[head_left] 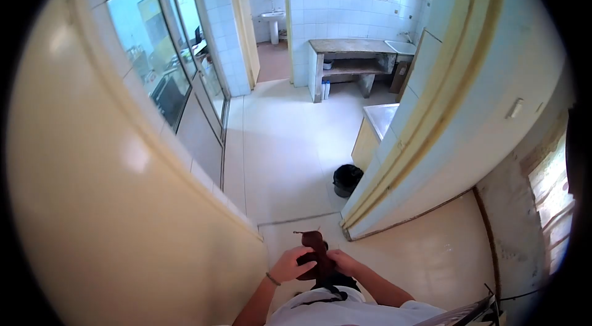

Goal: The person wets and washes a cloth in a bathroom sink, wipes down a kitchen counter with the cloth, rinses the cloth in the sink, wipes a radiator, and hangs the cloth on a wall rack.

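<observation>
A dark red-brown, soft-looking item (313, 240) hangs in front of my body, with a thin strap or cord end at its top; its exact kind cannot be made out. My left hand (292, 264) has its fingers curled over the left side of this item, and a dark band circles the wrist. On the other side, my right hand (343, 262) pinches the item's right edge. Part of the item is hidden behind my fingers. Below lie my white shirt (320, 312) and a black strap (330, 291) across the waist.
I stand at a doorway between a cream door (154, 203) and a yellowish frame (419, 141). Ahead are a black bin (346, 180), a metal-topped cabinet (381, 118), a concrete counter (348, 47) with a sink (401, 47), and a glazed partition (154, 61) at left.
</observation>
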The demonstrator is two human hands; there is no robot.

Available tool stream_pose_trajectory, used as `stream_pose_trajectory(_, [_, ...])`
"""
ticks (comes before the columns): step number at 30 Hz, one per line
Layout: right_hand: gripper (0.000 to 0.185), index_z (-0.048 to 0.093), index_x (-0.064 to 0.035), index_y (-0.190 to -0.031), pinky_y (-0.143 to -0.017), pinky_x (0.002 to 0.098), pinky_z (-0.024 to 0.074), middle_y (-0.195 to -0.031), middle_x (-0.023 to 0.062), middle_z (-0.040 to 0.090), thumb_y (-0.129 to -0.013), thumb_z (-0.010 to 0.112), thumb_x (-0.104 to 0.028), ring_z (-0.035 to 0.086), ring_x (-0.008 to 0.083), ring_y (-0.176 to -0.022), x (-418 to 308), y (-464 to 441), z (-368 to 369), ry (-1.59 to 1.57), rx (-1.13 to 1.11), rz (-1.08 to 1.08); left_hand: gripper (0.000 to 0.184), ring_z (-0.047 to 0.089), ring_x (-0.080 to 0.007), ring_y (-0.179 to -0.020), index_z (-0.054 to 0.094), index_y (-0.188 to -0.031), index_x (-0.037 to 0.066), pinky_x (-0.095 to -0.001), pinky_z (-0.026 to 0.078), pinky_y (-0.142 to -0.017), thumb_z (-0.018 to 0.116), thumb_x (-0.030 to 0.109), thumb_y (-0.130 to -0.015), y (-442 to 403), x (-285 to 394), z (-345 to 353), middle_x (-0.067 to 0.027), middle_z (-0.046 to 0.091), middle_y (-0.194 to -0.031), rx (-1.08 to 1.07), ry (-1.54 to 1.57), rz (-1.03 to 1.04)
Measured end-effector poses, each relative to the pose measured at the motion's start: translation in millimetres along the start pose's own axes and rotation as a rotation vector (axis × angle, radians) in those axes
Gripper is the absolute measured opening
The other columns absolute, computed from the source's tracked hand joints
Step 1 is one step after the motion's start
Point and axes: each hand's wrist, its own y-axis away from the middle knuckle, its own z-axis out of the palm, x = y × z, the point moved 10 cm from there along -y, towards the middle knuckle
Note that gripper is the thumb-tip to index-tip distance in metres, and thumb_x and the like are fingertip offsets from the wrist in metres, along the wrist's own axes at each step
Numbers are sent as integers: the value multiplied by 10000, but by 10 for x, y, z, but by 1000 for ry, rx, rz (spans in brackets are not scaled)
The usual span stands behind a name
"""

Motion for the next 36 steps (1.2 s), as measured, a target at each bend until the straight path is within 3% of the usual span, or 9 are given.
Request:
stream_pose_trajectory(8, [390, 600, -14, -1315, -992, 322, 471, -1211, 64, 660, -955, 531, -147, 608, 172, -1108, -2265, -1844, -865, -214, -24, -450, 303, 680, -259, -1011, 679, -1175, 24, -344, 526, -853, 707, 181, -917, -2435, -489, -1179, -141, 709, -1062, 39, 42, -103])
stream_pose_trajectory(9, [391, 605, -14, -1308, -998, 313, 463, -1205, 63, 660, -944, 540, -142, 594, 167, -1123, -2661, -2022, -932, -221, -4, -509, 230, 646, -138, -929, 692, -1138, 20, -308, 529, -809, 696, 59, -911, -2735, -395, -1430, -82, 712, -1046, 124, 11, -4])
stream_pose_trajectory(15, [307, 628, 37, -1222, -981, 299, 471, -1185, 100, 676, -925, 590, -33, 626, 179, -1110, -4502, -2776, -1279, -316, 243, -605, 306, 614, -174, -1028, 624, -1230, 18, -283, 484, -905, 637, -6, -925, -4157, -584, -2826, -75, 646, -1093, 409, 35, 96])
stream_pose_trajectory(22, [225, 669, 14, -1147, -891, 260, 457, -1003, 25, 672, -952, 621, -89, 615, 120, -933, -6144, -3914, -1782, 250, 435, -972, 424, 560, -150, -1138, 485, -1372, 11, -297, 470, -971, 598, 2, -964, -5937, -1996, -4032, -65, 599, -1232, 515, 532, 83])
stream_pose_trajectory(27, [276, 644, 27, -1185, -925, 296, 499, -1177, 120, 683, -951, 593, -110, 647, 198, -1085, -6628, -5058, -2296, -404, 218, -657, 377, 568, -160, -1145, 563, -1271, 30, -378, 472, -1031, 623, -38, -906, -7324, -2211, -4570, -79, 623, -1151, 413, 530, 113])
stream_pose_trajectory(31, [484, 557, 17, -1338, -1109, 363, 419, -1400, 164, 571, -984, 586, -311, 550, 232, -1302, -7910, -4848, -2212, -275, 135, -1136, 182, 649, -252, -984, 659, -894, 52, -516, 449, -1085, 646, -81, -771, -8008, -1178, -4841, -87, 605, -836, 328, -32, 825])
stream_pose_trajectory(32, [498, 543, -1, -1354, -1112, 367, 417, -1403, 155, 572, -988, 576, -336, 551, 234, -1301, -7945, -4993, -2354, -388, 132, -1105, 177, 656, -268, -929, 655, -872, 44, -442, 507, -1007, 650, -99, -767, -8183, -1097, -4794, -96, 619, -841, 274, -5, 945])
stream_pose_trajectory(35, [583, 483, -86, -1426, -1068, 377, 450, -1414, 104, 573, -996, 538, -475, 589, 225, -1237, -7982, -5733, -2587, -352, 169, -904, 238, 635, -197, -966, 608, -1065, 32, -333, 516, -900, 663, -62, -853, -9195, -2218, -4625, -86, 630, -979, 253, 157, 324])
stream_pose_trajectory(36, [564, 516, -81, -1397, -970, 339, 498, -1365, 82, 595, -964, 630, -423, 627, 189, -1131, -7800, -6077, -2798, -306, 453, -585, 271, 626, -178, -977, 582, -1122, 30, -311, 510, -878, 660, -51, -876, -9451, -2517, -4510, -80, 625, -1021, 252, 321, 196])
